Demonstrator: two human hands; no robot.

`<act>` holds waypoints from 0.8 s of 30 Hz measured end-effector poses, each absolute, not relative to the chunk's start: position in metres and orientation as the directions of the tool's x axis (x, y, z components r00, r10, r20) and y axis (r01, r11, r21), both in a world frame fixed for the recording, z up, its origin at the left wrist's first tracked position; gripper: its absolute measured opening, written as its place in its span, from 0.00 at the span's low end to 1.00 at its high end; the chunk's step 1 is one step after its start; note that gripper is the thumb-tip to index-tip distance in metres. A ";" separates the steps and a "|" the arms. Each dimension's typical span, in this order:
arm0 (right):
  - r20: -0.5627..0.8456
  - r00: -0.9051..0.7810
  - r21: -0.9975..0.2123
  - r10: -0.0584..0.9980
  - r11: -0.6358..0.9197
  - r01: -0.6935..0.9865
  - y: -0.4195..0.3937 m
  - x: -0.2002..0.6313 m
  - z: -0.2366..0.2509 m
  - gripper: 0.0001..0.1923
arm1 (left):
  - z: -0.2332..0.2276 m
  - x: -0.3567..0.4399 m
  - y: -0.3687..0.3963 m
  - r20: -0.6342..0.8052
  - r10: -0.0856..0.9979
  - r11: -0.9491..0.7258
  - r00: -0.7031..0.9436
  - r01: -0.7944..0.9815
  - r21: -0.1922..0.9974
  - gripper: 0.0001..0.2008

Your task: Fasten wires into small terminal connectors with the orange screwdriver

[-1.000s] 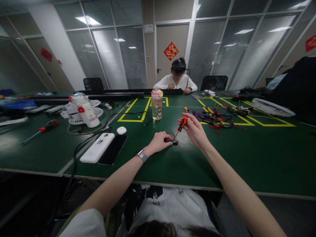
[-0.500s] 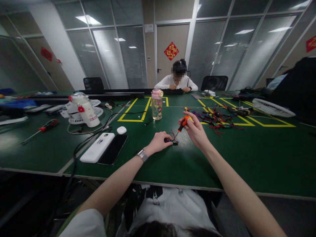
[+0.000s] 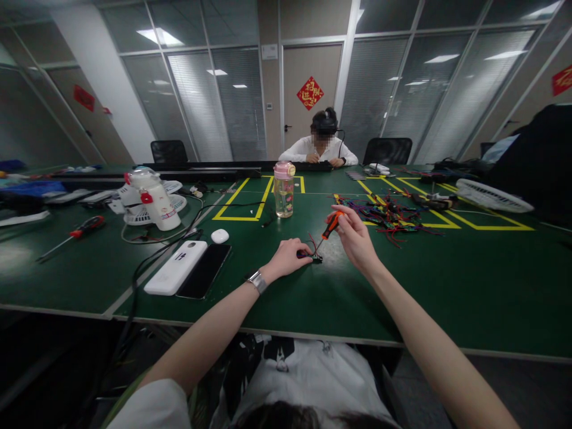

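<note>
On the green table, my left hand (image 3: 292,256) is closed on a small circuit board (image 3: 317,258) with thin red wires, pressing it against the tabletop. Its fingers cover part of the board. My right hand (image 3: 355,235) grips a screwdriver (image 3: 331,225) by its orange and black handle. The shaft slants down to the left, and its tip meets the board close to my left fingertips. What exactly the tip touches is too small to make out.
A pink-lidded bottle (image 3: 284,189) stands beyond my hands. Wired boards (image 3: 388,213) lie heaped at right. Leftward are a phone (image 3: 204,271), a white power bank (image 3: 176,268), an earbud case (image 3: 220,236), a white bottle (image 3: 159,202) and another screwdriver (image 3: 74,236). A person (image 3: 319,146) sits opposite.
The screwdriver handle has turned slightly in my right fingers, which have shifted a little on it. My left hand and the board stay in place.
</note>
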State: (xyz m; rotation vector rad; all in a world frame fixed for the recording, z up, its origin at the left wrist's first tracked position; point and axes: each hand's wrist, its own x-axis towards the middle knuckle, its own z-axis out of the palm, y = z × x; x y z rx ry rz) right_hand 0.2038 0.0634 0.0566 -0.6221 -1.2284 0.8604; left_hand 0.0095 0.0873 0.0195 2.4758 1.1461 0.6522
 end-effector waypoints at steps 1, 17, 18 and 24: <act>0.540 0.098 -0.805 0.836 0.547 -0.230 0.063 0.203 0.057 0.16 | 0.019 0.010 0.087 0.264 0.779 -0.618 0.569 0.625 0.477 0.07; 0.481 0.057 -0.830 0.875 0.475 -0.293 0.061 0.203 0.060 0.16 | 0.019 0.010 0.088 0.257 0.779 -0.618 0.571 0.635 0.464 0.08; 0.477 0.054 -0.825 0.877 0.468 -0.316 0.060 0.202 0.060 0.16 | 0.019 0.010 0.088 0.258 0.779 -0.618 0.571 0.635 0.462 0.08; 0.473 0.068 -0.827 0.878 0.470 -0.310 0.061 0.202 0.058 0.14 | 0.022 0.010 0.086 0.253 0.779 -0.619 0.574 0.636 0.462 0.08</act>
